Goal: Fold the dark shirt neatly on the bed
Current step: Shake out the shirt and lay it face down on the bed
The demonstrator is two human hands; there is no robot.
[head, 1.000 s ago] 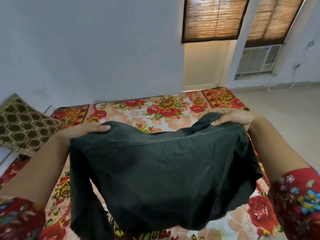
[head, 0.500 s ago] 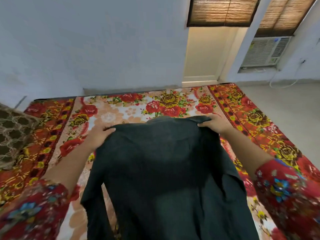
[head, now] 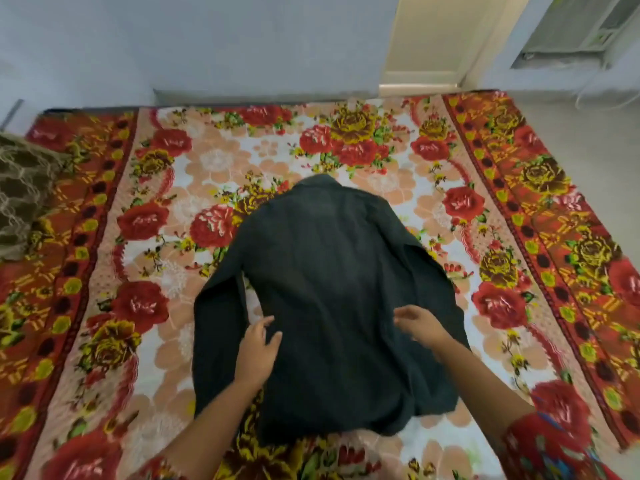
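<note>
The dark shirt [head: 332, 292] lies spread back-up on the bed [head: 145, 188], collar pointing away from me and both sleeves hanging down along its sides. My left hand [head: 258, 348] rests flat on the shirt's left side near the sleeve seam, fingers straight. My right hand [head: 417, 322] hovers over or lightly touches the shirt's right side, fingers relaxed and holding nothing. The hem lies nearest to me.
A floral red, orange and white bedsheet covers the bed. A brown patterned pillow [head: 24, 199] sits at the left edge. Beyond the bed are a pale wall, a doorway [head: 426, 39] and an air cooler [head: 568, 29] at the top right.
The shirt, held up by its shoulders a second ago, now lies laid out on the bed. Both hands have let go and drawn back toward me to its middle.
</note>
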